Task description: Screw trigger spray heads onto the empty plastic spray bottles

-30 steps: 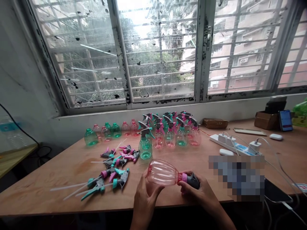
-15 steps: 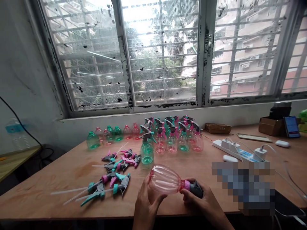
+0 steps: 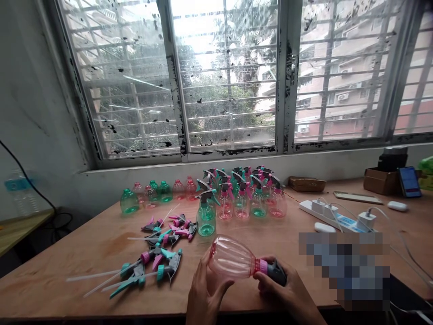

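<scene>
A see-through pink spray bottle [image 3: 232, 257] is held on its side above the front of the table, its neck pointing right. My left hand [image 3: 208, 286] is closed around its base, fingers behind and thumb in front. My right hand [image 3: 282, 286] grips the grey trigger sprayer [image 3: 276, 272], whose pink collar [image 3: 262, 267] sits at the bottle's neck. The trigger is hidden by my right hand. Left of the bottle lies a pile of loose trigger sprayers [image 3: 169, 266] with white tubes. Just behind it stands a green spray bottle [image 3: 206, 223] fitted with a sprayer.
Several spray bottles with sprayers [image 3: 242, 205] stand in rows by the window, and several open bottles [image 3: 130, 201] stand to their left. At the right are a power strip [image 3: 338, 219] with chargers, a brown box [image 3: 380, 180], a phone [image 3: 409, 181] and loose cables. The table's front edge runs beneath my hands.
The camera view has tilted slightly, so the table things sit a little lower in the picture. Both hands keep their hold on the bottle and sprayer, almost unchanged.
</scene>
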`<action>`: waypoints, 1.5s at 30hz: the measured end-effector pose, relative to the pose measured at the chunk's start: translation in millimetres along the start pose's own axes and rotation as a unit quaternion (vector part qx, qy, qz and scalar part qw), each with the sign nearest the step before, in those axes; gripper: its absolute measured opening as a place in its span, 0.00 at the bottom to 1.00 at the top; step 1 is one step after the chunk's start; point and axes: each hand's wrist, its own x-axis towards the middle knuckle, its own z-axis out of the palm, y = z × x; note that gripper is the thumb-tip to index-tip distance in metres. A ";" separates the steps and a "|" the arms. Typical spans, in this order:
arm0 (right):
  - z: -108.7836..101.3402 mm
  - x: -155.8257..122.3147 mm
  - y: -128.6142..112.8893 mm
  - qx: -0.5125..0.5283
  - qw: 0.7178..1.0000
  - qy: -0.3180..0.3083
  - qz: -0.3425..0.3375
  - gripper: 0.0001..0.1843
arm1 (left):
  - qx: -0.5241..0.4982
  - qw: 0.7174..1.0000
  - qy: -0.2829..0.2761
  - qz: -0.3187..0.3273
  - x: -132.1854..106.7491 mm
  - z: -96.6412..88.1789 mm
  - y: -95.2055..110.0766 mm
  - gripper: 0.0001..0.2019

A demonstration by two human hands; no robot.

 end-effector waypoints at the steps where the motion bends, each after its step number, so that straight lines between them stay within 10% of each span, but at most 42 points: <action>1: -0.5 0.6 0.3 -0.004 1.000 -0.003 0.000 0.23 | 0.000 1.000 0.008 0.007 -0.1 0.6 -0.4 0.31; 45: -0.2 -3.7 -12.0 -0.010 1.000 -0.001 -0.002 0.23 | -0.007 1.000 -0.016 -0.016 1.0 -5.5 11.0 0.31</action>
